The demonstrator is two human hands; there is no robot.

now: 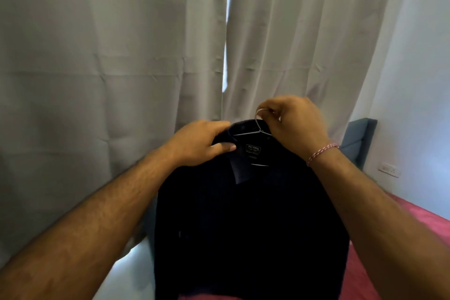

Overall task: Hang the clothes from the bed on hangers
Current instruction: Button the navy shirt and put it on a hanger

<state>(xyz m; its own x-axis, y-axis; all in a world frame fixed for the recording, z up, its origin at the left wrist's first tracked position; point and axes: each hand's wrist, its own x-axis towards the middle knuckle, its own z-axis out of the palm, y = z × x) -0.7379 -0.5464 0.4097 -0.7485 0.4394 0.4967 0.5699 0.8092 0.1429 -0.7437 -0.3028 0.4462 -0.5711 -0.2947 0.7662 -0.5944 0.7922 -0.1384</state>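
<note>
Hanging on a wire hanger point(258, 126), the dark shirt point(246, 221) is held up before the curtains point(121, 56), above the bed point(414, 231). Hook pinched by right hand point(295, 118); collar gripped by left hand point(203, 143).

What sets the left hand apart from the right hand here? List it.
The left hand grips the dark shirt at its collar; the right hand pinches the wire hanger by its hook. The right hand sits higher than the left. The right wrist wears a thread bracelet; the left wrist is bare. Both hold the same hung shirt up.
</note>
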